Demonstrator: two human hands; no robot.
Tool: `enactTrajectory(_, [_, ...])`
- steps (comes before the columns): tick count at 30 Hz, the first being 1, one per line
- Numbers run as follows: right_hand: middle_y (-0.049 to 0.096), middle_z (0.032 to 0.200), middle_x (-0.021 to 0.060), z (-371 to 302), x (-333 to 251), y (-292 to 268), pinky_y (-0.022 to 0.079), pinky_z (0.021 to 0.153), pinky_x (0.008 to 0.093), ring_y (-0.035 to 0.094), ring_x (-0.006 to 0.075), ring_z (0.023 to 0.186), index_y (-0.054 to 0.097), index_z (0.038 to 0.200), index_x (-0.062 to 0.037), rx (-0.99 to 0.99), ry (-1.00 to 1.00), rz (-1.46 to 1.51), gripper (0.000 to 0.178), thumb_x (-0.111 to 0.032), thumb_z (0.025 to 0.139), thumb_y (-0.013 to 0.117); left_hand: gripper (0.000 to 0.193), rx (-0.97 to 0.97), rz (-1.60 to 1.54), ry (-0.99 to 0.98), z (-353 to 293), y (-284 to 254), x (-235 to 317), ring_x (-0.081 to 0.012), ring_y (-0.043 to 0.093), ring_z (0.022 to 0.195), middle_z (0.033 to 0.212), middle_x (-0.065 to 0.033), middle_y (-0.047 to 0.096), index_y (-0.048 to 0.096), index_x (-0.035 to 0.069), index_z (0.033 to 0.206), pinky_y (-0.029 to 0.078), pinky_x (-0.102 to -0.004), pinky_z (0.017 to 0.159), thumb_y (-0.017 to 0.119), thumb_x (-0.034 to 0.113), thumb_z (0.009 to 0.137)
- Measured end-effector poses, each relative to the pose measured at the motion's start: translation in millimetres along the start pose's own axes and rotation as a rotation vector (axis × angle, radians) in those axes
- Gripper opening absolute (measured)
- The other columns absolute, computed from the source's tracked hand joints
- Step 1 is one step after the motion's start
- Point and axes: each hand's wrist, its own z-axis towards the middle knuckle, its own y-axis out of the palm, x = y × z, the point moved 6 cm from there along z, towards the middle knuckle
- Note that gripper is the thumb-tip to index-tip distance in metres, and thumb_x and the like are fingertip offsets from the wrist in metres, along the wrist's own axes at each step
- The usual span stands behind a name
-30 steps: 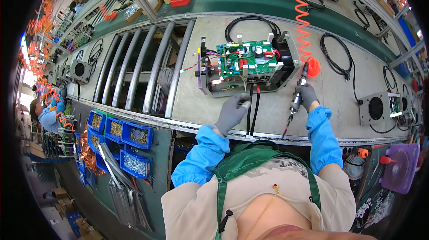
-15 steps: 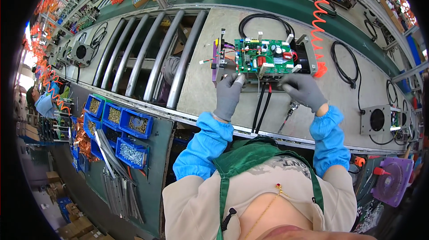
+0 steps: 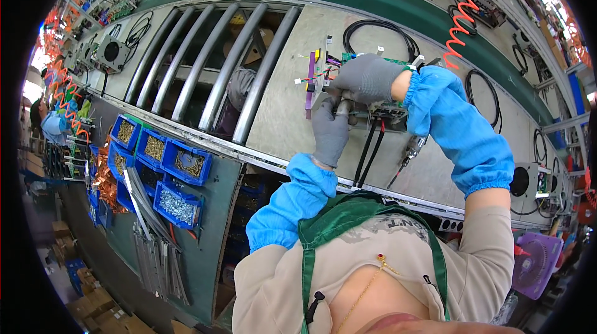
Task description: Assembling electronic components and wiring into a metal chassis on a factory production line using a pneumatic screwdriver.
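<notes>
In the head view, the person's two hands meet at the near left part of an opened electronic unit (image 3: 387, 111), which stands on the grey bench (image 3: 283, 79) in front of the person. The unit has a purple panel (image 3: 309, 85) at its left end, and a green circuit board (image 3: 350, 56) shows partly behind the right hand.

The right hand (image 3: 371, 78), in a grey glove, comes over the board from the right side. Its fingers are bent downward toward the other hand, but their tips are hidden, so one cannot tell whether they grasp something. The left hand (image 3: 330, 134), gloved also in grey, is raised from the near side, just beside the purple panel. Its fingers are curled close to the unit's edge; what is between them, if anything, cannot be told. Both forearms wear blue sleeves (image 3: 463, 132).

Two black leads (image 3: 362, 155) run from the unit toward the bench's near edge. To the right of them a power screwdriver (image 3: 412, 147) lies on the bench, near the right sleeve. Behind the unit there is a coil of black cable (image 3: 373, 22). At the left are metal rollers (image 3: 267, 78), and nearer to the person, blue bins (image 3: 198, 180) with small metal parts, beside long metal strips (image 3: 163, 265).
</notes>
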Motion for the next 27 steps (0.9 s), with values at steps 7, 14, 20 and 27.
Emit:
enactTrajectory(7, [0.065,0.08,0.0153,11.5,11.2,-13.5,0.05,0.066,0.0447,0.063,0.0356,0.077,0.069,0.088,-0.011,-0.004,0.065,-0.131,0.017,-0.019,0.077,0.058,0.031,-0.102,0.143,-0.059,4.0,-5.4,-9.7,-0.0109,0.058,0.066,0.088,-0.0095,0.064,0.057,-0.004,0.107,0.047,-0.026,0.056,0.061,0.02,0.089])
enactTrajectory(14, [0.066,0.08,0.0136,14.2,5.8,-14.6,0.051,0.066,0.0438,0.065,0.0341,0.078,0.069,0.086,-0.0106,-0.037,0.092,-0.167,0.015,-0.014,0.075,0.06,0.035,-0.191,-0.161,-0.071,-0.6,1.3,3.3,-0.0117,0.058,0.087,0.103,-0.0085,0.062,0.054,-0.003,0.117,0.048,-0.0264,0.075,0.058,0.016,0.089])
enactTrajectory(20, [0.065,0.075,0.0145,12.8,2.6,-12.4,0.051,0.063,0.0427,0.065,0.034,0.073,0.069,0.084,-0.0097,0.007,0.028,-0.266,0.014,-0.013,0.074,0.06,0.034,-0.239,-0.259,-0.118,-2.9,2.5,2.1,-0.0122,0.057,0.091,0.105,-0.0068,0.061,0.053,-0.002,0.118,0.048,-0.0271,0.078,0.057,0.016,0.089])
enactTrajectory(27, [0.065,0.075,0.0154,11.2,1.7,-15.6,0.051,0.064,0.0435,0.065,0.0346,0.073,0.069,0.081,-0.0081,0.044,0.0,-0.211,0.014,-0.016,0.074,0.06,0.04,-0.295,-0.306,-0.16,1.4,0.6,-8.3,-0.015,0.06,0.101,0.115,-0.0066,0.058,0.047,0.002,0.13,0.05,-0.0258,0.079,0.053,0.011,0.091])
